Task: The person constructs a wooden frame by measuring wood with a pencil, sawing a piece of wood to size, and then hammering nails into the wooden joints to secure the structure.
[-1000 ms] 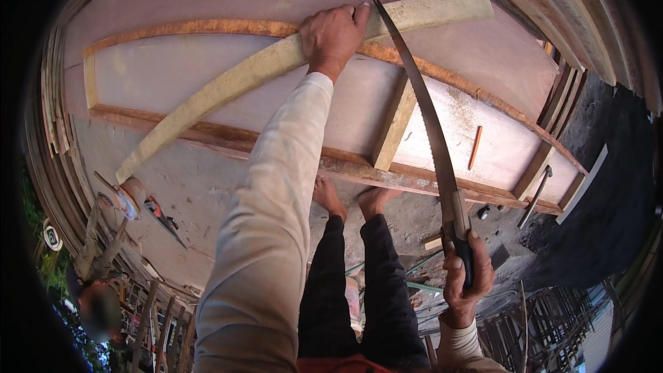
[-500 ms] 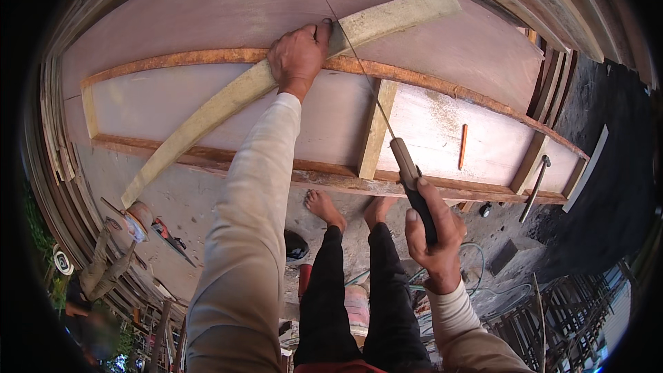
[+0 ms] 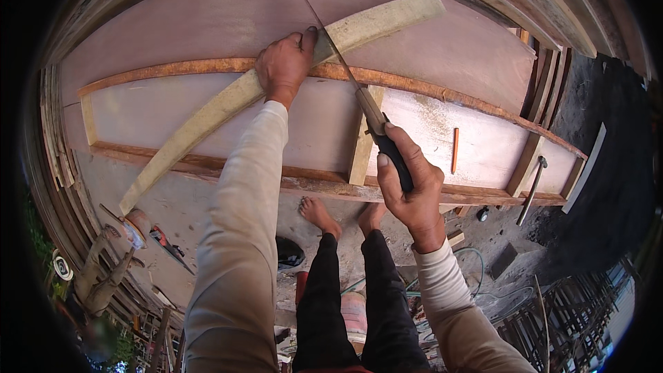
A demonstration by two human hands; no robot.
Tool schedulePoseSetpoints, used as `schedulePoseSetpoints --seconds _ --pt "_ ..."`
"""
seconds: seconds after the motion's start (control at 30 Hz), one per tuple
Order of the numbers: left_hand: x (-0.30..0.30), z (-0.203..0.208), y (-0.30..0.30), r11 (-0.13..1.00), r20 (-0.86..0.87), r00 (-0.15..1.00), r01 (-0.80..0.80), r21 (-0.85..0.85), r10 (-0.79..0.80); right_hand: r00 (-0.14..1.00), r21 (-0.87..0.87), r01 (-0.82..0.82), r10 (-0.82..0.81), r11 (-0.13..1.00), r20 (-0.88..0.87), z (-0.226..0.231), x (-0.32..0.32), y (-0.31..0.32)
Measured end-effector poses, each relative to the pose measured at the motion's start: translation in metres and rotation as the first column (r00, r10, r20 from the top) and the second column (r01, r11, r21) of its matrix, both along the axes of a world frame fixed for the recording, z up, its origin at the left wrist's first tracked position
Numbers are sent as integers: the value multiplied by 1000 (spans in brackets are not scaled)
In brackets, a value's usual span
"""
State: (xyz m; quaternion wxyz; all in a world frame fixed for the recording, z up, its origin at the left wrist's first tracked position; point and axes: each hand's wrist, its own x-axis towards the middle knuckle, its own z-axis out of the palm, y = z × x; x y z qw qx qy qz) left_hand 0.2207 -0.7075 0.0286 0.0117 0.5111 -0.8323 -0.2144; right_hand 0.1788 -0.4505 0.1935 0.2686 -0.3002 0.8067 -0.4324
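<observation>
My left hand [image 3: 284,65] is closed round a long curved strip of pale wood [image 3: 197,131], pressing it against the wooden frame [image 3: 179,68]. The strip lies slantwise over the frame's curved upper rail. In my right hand [image 3: 411,190] is a handsaw [image 3: 338,55], its black grip wrapped by my fingers, thumb along the side. The thin blade crosses the strip just right of my left hand, and its tip points up and away. Whether the teeth have cut in cannot be made out.
An orange pencil [image 3: 455,150] lies on the pale panel inside the frame. A hammer [image 3: 532,191] leans at the frame's right end. Another handsaw [image 3: 171,249] is on the ground at left, near a person's legs [image 3: 103,276]. Stacked planks [image 3: 59,124] stand along the left.
My right hand has pushed the saw forward and to the left, so its handle is nearer the strip. My left hand and the strip appear slightly further left.
</observation>
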Motion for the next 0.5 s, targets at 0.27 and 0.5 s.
schedulePoseSetpoints --seconds 0.27,0.5 --pt "-3 20 2 999 15 1000 23 36 -24 970 113 -110 132 987 -205 71 33 105" --pt "5 11 4 998 3 1000 -5 63 5 998 102 -16 22 995 -66 32 25 32"
